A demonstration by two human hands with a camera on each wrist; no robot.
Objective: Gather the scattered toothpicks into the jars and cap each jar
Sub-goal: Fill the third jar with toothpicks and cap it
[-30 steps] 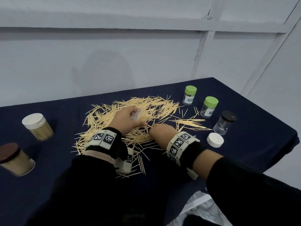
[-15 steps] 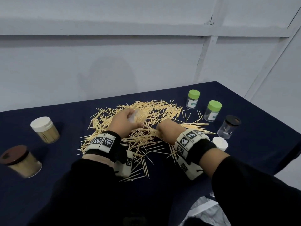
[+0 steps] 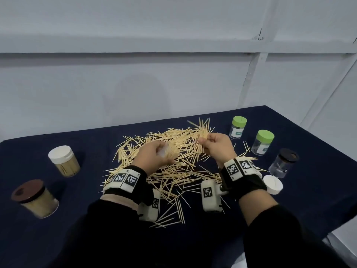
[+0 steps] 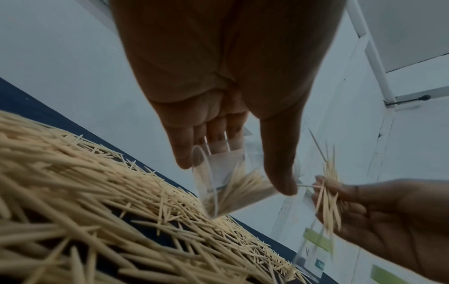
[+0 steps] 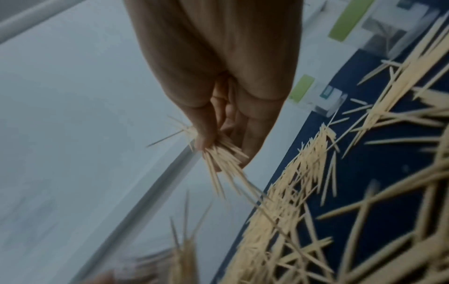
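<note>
A heap of loose toothpicks [image 3: 173, 151] covers the middle of the dark blue table [image 3: 77, 136]. My left hand [image 3: 154, 153] grips a small clear jar [image 4: 228, 182], tilted and partly filled with toothpicks, just above the heap. My right hand [image 3: 214, 144] is raised to the right of it and pinches a bundle of toothpicks [image 3: 202, 132] between thumb and fingers [image 5: 204, 142]. In the left wrist view the bundle [image 4: 328, 192] sits close to the jar's mouth. A loose white cap [image 3: 272, 184] lies by my right wrist.
Two capped green-lidded jars [image 3: 238, 127] [image 3: 263, 142] and a black-lidded clear jar [image 3: 284, 162] stand at the right. At the left are a white-capped jar [image 3: 63, 160] and a brown-capped jar [image 3: 34, 198], both full of toothpicks. The table's right edge is near.
My right hand has lifted off the heap with a bundle of toothpicks and risen up and to the right. The left hand keeps hold of the jar in nearly the same place.
</note>
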